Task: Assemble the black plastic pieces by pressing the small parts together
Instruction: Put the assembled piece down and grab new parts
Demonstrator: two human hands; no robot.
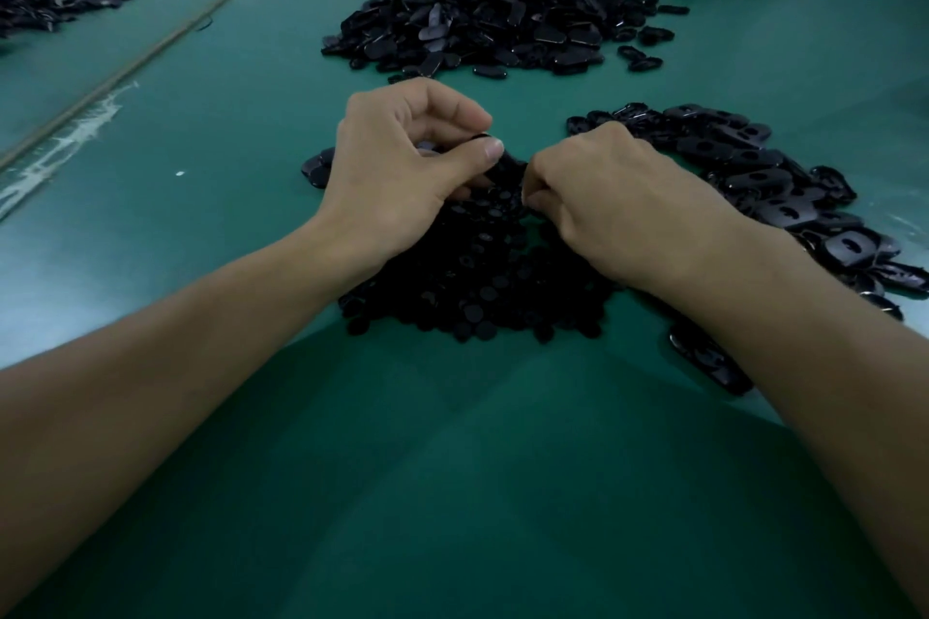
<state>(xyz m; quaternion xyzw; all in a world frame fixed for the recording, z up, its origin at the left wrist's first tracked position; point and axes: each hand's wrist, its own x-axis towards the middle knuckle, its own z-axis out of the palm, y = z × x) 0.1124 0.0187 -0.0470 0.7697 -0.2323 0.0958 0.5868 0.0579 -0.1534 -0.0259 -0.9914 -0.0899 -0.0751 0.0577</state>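
Spreading across the green counter [201, 116], a tall heap of black oval shells [482, 15] lies beyond the fingers [482, 152], slotted plates [744, 166] to their right, small round discs [477, 276] beneath them. Left hand [402, 166] and right hand [603, 206] both pinch one black plastic piece [510, 166] between curled fingers.

Above the disc heap [477, 276], the right hand [603, 201] hides its own grip; the pinched black piece [513, 164] barely shows.

table [452, 493]: plain green
small discs [472, 287]: matte black
oval pieces [754, 176]: glossy black
far heap [492, 10]: black, silvery glints
smear [75, 141]: whitish
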